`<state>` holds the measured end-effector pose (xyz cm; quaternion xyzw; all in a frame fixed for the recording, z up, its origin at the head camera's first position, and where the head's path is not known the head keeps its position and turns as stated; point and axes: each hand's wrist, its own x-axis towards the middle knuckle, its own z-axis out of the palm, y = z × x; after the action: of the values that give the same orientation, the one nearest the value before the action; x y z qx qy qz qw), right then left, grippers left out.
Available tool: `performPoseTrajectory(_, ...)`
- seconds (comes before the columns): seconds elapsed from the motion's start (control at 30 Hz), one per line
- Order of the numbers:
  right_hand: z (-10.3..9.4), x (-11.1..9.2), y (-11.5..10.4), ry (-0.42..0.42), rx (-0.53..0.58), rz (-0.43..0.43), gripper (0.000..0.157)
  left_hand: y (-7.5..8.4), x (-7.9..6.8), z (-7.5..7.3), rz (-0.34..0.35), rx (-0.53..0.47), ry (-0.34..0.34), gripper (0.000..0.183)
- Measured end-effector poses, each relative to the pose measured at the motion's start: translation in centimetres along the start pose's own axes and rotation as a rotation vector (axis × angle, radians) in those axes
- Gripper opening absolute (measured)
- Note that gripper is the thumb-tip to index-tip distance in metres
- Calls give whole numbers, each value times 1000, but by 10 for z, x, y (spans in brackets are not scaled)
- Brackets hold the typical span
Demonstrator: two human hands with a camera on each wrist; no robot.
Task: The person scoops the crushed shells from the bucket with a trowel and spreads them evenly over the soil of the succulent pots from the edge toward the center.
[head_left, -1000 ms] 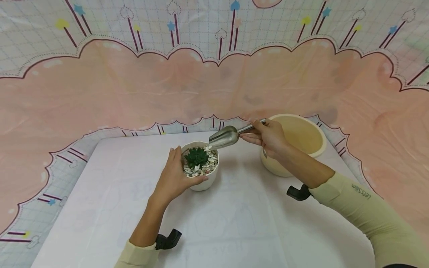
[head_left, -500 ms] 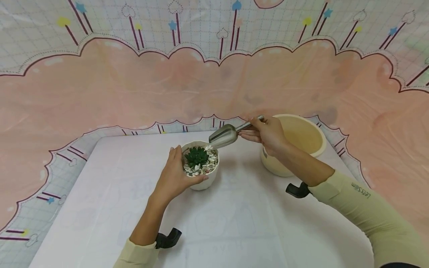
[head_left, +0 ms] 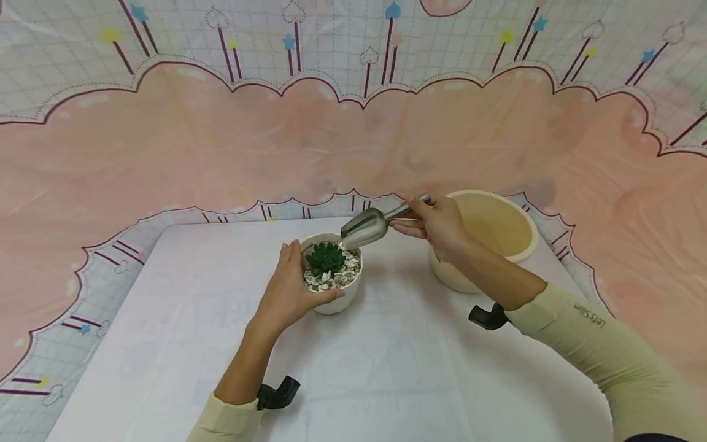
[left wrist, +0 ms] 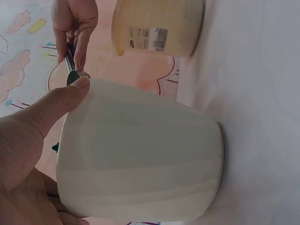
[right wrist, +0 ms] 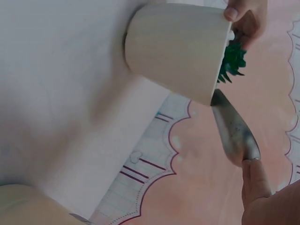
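Observation:
A white flower pot point(head_left: 338, 302) stands on the table, holding a dark green succulent point(head_left: 325, 258) ringed by pale pebbles point(head_left: 327, 281). My left hand point(head_left: 289, 288) grips the pot by its rim, thumb on the near side and fingers on the far side. With my right hand point(head_left: 439, 224) I hold a metal scoop point(head_left: 366, 228) by its handle. The scoop's mouth is tilted down at the pot's right rim, as the right wrist view shows with the scoop point(right wrist: 234, 133) against the edge. What lies inside the scoop is hard to tell.
Behind my right forearm stands a cream bucket point(head_left: 527, 245), its label point(left wrist: 148, 39) visible in the left wrist view. A white cover point(head_left: 386, 356) lies over the table. A patterned peach cloth point(head_left: 309, 147) hangs behind.
My right hand and the scoop have shifted slightly left and a little down toward the pot. The left hand keeps its grip on the pot.

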<state>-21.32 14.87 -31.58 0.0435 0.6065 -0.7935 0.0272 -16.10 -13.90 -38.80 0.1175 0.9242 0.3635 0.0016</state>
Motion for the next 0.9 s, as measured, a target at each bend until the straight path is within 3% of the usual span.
performPoseTrajectory(0.17,-2,-1,2,4,12,-46,18,1,1,2,-5,-2,-3,134)
performPoseTrajectory(0.37,-8,-3,2,-5,32,-32,21,2,0,2,-14,34,-4,136)
performPoseTrajectory(0.6,-30,-10,-6,-41,42,-50,28,7,0,5,11,69,30,132)
performPoseTrajectory(0.73,-46,-14,-20,-29,66,-86,30,14,-1,6,79,46,115,119)
performPoseTrajectory(0.9,-72,-17,-44,36,100,-202,26,32,2,16,226,-106,218,97)
